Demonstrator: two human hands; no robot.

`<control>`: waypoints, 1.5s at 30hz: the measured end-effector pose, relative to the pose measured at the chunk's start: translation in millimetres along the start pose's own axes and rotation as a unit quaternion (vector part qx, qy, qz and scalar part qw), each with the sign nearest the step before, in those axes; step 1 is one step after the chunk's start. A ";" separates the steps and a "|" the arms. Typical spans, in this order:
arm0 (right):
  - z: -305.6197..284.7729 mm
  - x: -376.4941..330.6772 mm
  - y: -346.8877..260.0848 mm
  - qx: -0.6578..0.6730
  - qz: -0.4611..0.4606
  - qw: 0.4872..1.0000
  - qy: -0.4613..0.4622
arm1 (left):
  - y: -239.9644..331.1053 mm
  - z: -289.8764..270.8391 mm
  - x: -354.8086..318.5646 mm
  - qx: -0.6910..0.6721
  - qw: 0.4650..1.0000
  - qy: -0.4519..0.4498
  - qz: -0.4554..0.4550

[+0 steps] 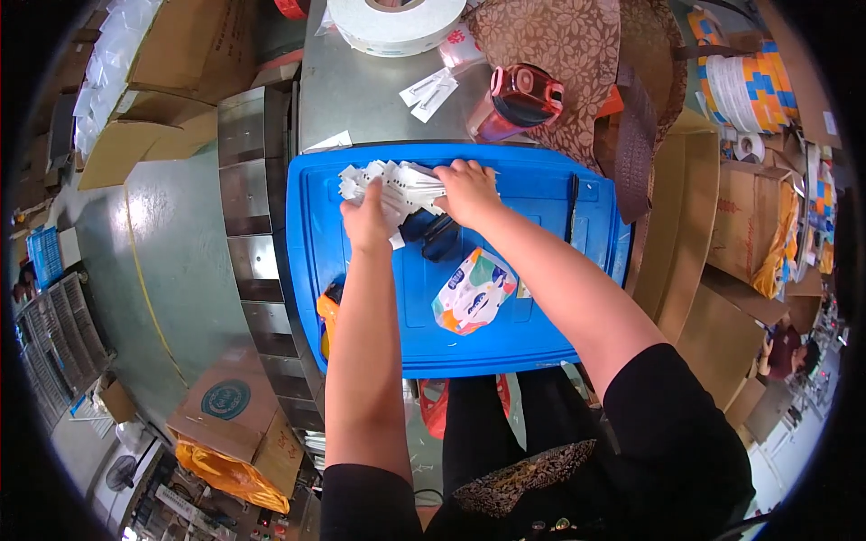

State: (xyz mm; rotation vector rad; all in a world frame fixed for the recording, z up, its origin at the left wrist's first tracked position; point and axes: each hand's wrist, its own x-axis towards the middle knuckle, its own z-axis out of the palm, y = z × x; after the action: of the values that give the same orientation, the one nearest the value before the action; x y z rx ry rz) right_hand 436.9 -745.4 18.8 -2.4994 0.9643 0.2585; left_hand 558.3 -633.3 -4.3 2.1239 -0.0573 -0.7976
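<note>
Right hand closed about the right end of a heap of white slips, fingers over the far side, thumb on the near. Left hand on the heap's left part, thumb upward against the paper; its other fingers mostly hidden, so cannot tell whether it pinches any. Slips fanned unevenly between the two hands, near the far edge of a blue lid.

Just on the near side of the slips: a black object, partly covered, kind unclear. Nearer the body, a tissue pack, colourful, lying tilted. Lid's left edge: an orange item, partly behind the left forearm. Right part: a thin black strip.

Beyond the lid, on a steel table: a big white roll, two loose tags, a reddish bottle with dark band. Beside the bottle, a brown floral bag.

Floor, left: a carton with orange plastic.
</note>
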 end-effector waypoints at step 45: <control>-55.0 -94.0 -10.7 0.740 0.178 0.643 -0.091 | 42.7 8.0 -133.9 -0.432 0.822 -0.347 -0.131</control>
State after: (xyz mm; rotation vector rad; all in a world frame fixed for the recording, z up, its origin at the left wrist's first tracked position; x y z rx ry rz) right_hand 375.4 -708.7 101.6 -0.7343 0.9227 -0.1621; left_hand 457.2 -625.1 93.2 0.9206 0.1884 -1.4054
